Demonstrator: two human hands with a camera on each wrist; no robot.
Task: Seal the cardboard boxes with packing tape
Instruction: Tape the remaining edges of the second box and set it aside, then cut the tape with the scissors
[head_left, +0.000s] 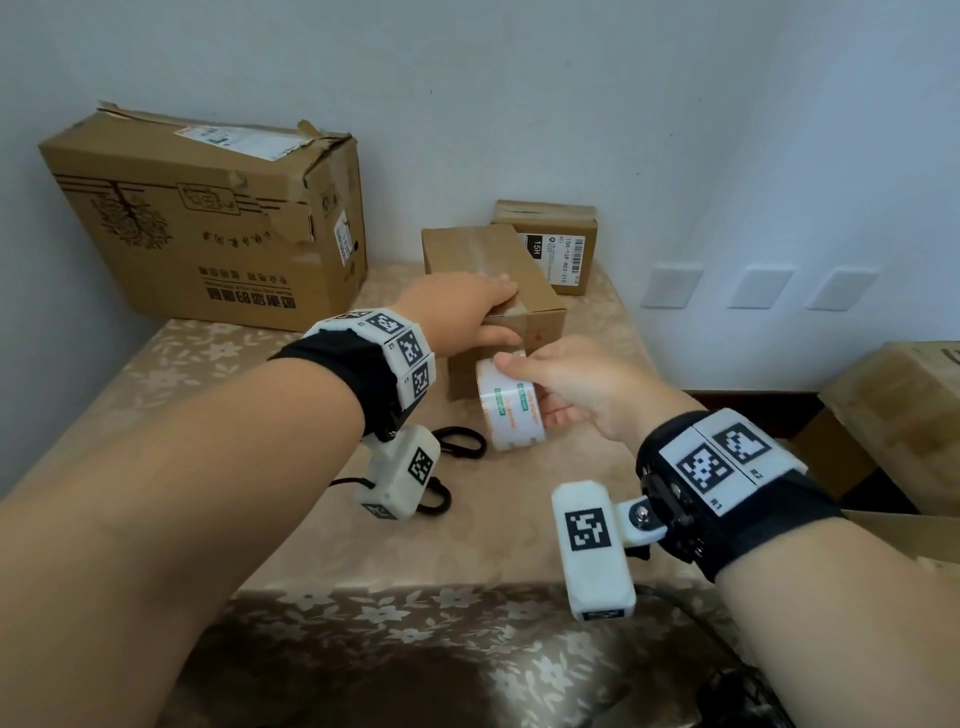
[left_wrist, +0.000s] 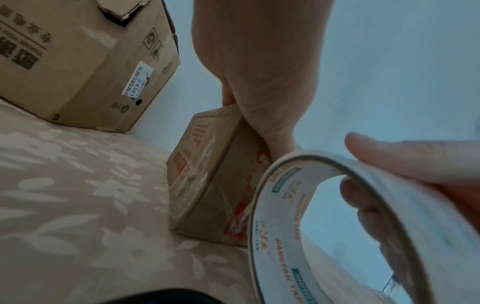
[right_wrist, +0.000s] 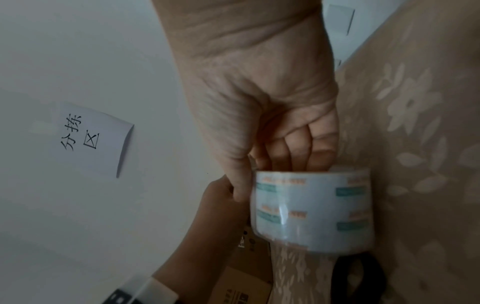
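Note:
A small brown cardboard box (head_left: 540, 306) stands in the middle of the table, with clear tape on its top. My left hand (head_left: 488, 312) grips its near top edge, fingers on the lid and thumb on the front face; the left wrist view shows that same box (left_wrist: 200, 185) under that hand (left_wrist: 259, 82). My right hand (head_left: 535, 384) holds a roll of packing tape (head_left: 511, 410) just in front of the box, fingers through the core and thumb on the outer wrap. The white roll (right_wrist: 311, 209) carries green and orange print.
A large worn carton (head_left: 208, 223) stands at the back left. Another small labelled box (head_left: 556, 244) sits behind the held one. Black scissors (head_left: 462, 441) lie on the floral tablecloth (head_left: 208, 415) near my left wrist. More cartons (head_left: 904, 400) stand off the table's right side.

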